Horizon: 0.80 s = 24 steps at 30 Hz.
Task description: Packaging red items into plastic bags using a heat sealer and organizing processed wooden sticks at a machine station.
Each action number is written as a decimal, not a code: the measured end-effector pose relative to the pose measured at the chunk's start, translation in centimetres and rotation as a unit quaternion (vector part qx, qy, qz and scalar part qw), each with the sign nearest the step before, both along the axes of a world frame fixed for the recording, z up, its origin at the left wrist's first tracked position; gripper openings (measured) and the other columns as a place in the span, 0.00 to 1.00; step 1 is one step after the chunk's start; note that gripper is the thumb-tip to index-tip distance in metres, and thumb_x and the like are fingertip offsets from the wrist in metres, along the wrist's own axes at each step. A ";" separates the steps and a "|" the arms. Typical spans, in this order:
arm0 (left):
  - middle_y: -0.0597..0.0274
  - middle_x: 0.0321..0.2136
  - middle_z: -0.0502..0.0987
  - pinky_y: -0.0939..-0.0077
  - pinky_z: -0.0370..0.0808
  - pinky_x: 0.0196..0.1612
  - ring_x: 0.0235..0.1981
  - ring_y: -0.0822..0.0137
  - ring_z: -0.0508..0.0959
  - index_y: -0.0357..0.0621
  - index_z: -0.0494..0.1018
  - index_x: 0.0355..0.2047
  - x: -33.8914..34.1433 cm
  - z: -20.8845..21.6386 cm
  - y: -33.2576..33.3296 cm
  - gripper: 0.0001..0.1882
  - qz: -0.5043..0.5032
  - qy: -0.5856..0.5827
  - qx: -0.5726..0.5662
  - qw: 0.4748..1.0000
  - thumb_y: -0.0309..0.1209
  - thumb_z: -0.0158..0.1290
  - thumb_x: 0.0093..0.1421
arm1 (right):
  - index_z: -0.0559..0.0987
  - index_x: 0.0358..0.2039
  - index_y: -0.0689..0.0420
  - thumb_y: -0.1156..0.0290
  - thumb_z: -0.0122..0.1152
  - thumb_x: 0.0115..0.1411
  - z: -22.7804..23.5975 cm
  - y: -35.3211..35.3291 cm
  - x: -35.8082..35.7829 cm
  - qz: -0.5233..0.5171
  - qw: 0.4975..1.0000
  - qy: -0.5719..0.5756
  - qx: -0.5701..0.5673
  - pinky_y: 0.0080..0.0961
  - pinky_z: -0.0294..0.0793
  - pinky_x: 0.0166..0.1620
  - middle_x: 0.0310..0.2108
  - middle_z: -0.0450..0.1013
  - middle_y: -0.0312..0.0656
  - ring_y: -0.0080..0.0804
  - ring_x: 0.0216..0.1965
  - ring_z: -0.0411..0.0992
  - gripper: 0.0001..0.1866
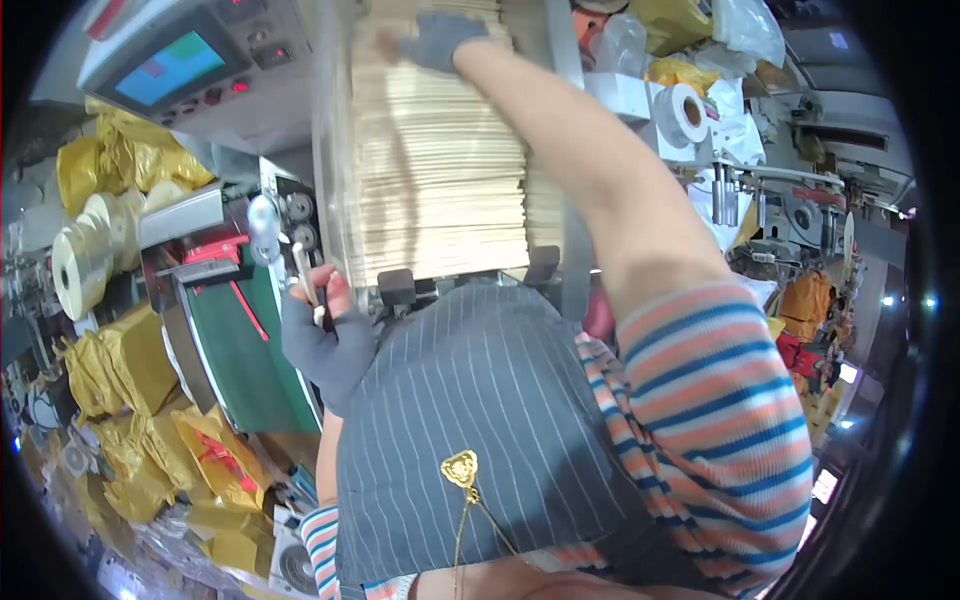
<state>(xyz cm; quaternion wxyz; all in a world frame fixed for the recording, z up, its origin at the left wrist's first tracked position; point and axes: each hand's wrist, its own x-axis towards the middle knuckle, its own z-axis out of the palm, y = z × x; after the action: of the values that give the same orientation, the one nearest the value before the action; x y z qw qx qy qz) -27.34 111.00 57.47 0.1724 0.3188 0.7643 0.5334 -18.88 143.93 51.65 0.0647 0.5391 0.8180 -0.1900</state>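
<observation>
A deep pile of thin, pale wooden sticks (440, 180) lies crosswise in a long trough in front of me. My right hand (445, 42), in a grey fingerless glove, reaches to the far part of the pile. Its fingers stretch leftward over the sticks, open and slightly blurred. At the near left corner of the trough, my left hand (330, 335) wears a matching glove. Its fingers are closed round a pale stick (305, 272) that points up and away; whether more than one is held, I cannot tell.
Two dark blocks, including the left block (397, 287), sit at the trough's near end. A machine panel with a lit screen (172, 68) stands at far left. Below it runs a green belt (245, 345). Yellow bags (130, 360) crowd the left; a white roll (683, 115) is at right.
</observation>
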 end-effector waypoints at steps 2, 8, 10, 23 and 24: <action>0.65 0.23 0.73 0.82 0.67 0.28 0.24 0.76 0.69 0.37 0.73 0.33 0.0 0.6 0.1 0.06 -0.025 0.017 -0.008 1.000 0.27 0.52 0.59 | 0.60 0.60 0.57 0.27 0.35 0.50 1.7 -3.7 0.3 0.027 0.998 -0.037 -0.036 0.42 0.52 0.61 0.61 0.56 0.52 0.46 0.61 0.55 0.50; 0.58 0.24 0.73 0.77 0.68 0.28 0.24 0.70 0.71 0.37 0.72 0.34 -0.7 -0.1 -0.6 0.06 -0.081 0.050 0.021 0.995 0.26 0.50 0.59 | 0.53 0.61 0.66 0.36 0.30 0.58 6.1 -15.1 4.2 0.151 0.981 -0.054 -0.108 0.41 0.56 0.59 0.57 0.56 0.59 0.52 0.59 0.56 0.46; 0.57 0.24 0.72 0.77 0.68 0.29 0.24 0.68 0.72 0.36 0.71 0.34 -0.8 -0.2 -0.6 0.06 -0.093 0.064 0.032 0.993 0.26 0.50 0.59 | 0.51 0.61 0.69 0.36 0.30 0.59 8.3 -17.9 5.2 0.188 0.962 -0.077 -0.183 0.41 0.55 0.60 0.58 0.54 0.61 0.53 0.60 0.54 0.47; 0.66 0.26 0.73 0.85 0.67 0.32 0.28 0.78 0.69 0.37 0.73 0.34 -0.7 -0.1 -0.4 0.06 -0.065 0.045 -0.022 0.997 0.27 0.52 0.58 | 0.80 0.31 0.59 0.56 0.52 0.54 9.4 9.5 3.3 0.051 0.994 0.090 0.019 0.35 0.70 0.41 0.32 0.75 0.51 0.43 0.37 0.74 0.18; 0.66 0.26 0.73 0.85 0.67 0.32 0.27 0.78 0.70 0.38 0.73 0.33 -0.5 0.2 -0.6 0.05 -0.045 0.025 -0.043 0.998 0.26 0.53 0.57 | 0.81 0.25 0.59 0.62 0.53 0.54 8.5 9.9 2.7 0.076 0.996 0.055 -0.005 0.34 0.72 0.34 0.26 0.76 0.51 0.43 0.30 0.75 0.14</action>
<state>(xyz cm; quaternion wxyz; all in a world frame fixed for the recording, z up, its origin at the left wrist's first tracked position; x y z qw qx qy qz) -27.87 110.42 57.64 0.1907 0.3588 0.7754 0.4834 -16.22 153.81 60.16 0.0366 0.4637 0.8580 -0.2177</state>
